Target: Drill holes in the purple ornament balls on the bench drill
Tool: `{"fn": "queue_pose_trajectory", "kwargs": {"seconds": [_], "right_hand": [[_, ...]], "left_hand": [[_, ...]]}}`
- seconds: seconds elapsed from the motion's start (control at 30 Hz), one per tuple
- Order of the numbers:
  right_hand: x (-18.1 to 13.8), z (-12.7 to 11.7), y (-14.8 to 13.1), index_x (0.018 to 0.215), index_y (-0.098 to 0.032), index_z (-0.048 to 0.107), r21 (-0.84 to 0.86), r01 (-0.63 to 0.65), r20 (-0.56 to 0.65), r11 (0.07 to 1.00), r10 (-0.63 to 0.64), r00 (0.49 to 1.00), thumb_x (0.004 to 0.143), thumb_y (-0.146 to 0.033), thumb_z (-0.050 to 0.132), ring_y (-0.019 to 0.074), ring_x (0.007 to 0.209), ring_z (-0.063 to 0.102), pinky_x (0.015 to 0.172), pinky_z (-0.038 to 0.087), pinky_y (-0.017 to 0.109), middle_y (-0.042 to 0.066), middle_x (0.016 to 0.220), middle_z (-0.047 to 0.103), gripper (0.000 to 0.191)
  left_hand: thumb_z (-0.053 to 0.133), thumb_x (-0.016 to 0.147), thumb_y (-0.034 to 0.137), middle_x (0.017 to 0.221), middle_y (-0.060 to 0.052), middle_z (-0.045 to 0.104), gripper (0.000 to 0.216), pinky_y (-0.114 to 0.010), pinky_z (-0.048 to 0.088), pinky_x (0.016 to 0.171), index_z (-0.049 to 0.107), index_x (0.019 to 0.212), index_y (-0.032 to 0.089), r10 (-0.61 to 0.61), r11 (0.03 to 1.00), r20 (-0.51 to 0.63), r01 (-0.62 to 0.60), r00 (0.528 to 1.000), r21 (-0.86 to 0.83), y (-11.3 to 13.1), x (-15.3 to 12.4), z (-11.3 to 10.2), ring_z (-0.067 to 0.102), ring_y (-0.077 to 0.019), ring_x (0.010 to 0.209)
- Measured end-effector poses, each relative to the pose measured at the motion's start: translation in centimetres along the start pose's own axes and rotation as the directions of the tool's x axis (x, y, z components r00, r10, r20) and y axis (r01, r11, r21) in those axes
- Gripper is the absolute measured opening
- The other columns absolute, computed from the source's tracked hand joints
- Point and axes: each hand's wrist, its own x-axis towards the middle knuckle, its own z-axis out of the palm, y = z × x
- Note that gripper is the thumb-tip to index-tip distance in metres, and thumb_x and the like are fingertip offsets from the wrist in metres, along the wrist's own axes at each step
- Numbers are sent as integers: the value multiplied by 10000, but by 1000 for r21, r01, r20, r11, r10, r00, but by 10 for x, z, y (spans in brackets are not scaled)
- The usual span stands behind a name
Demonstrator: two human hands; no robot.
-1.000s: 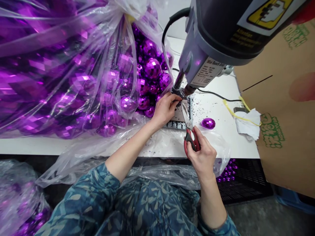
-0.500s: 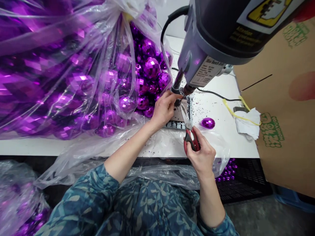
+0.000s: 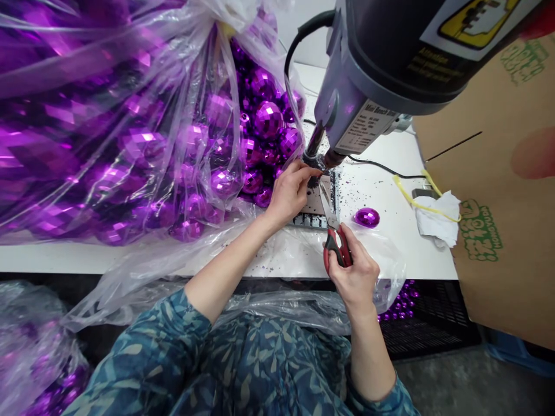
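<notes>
My right hand (image 3: 356, 268) is closed round the red and black handles of a pair of scissors (image 3: 333, 231). The scissor blades point away from me, over the metal base plate (image 3: 313, 203) of a mini bench drill (image 3: 347, 110). Just under the drill's chuck (image 3: 333, 158), my left hand (image 3: 288, 193) is closed in a pinch, its fingertips near the scissor tips. Whatever lies between those fingertips is too small or hidden to make out. Dark shavings are scattered on the base and around it.
Purple mirrored baubles (image 3: 267, 118) fill a large clear plastic bag (image 3: 173, 133) at the left. One oval bauble (image 3: 366, 217) lies right of the drill base. A crumpled white tissue (image 3: 439, 218), a cardboard box (image 3: 503, 231) and a black crate (image 3: 433, 323) below the table are at the right.
Both hands and the scissors keep almost the same position. The whole view has shifted very slightly.
</notes>
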Motion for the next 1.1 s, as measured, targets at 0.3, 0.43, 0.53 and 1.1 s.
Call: {"fn": "queue_pose_trajectory", "kwargs": {"seconds": [0.3,0.43,0.53,1.1], "right_hand": [[-2,4,5,1373,-225,612,160,-95,86,983,82,993,825,-239,626,171,1014,776,946,639,309,52,1224,768,548],[0,1,4,1339,-221,641,165,-121,90,979,108,990,792,-223,633,190,1005,779,959,640,342,58,1204,774,547],[2,-1,1,1313,-216,662,158,-126,82,979,114,990,769,-221,642,202,993,781,964,639,359,65,1200,775,544],[-1,2,4,1350,-233,620,149,-91,85,985,79,993,785,-229,619,177,925,770,873,649,321,61,1216,763,565]], "left_hand": [[444,972,100,1072,-89,677,315,-322,546,854,740,1038,184,1,1000,6,-1,1000,-1,2,0,-2,670,-202,997],[442,970,99,1057,-92,673,317,-315,540,852,741,1038,176,6,1000,13,-6,1000,1,2,1,-2,670,-200,991],[439,967,99,1060,-94,673,319,-314,537,850,741,1040,173,8,1000,9,-8,1000,2,1,1,-1,668,-202,992],[432,981,118,1064,-85,659,323,-312,526,848,736,1056,199,3,1000,25,-3,1000,15,0,1,-3,654,-202,983]]}}
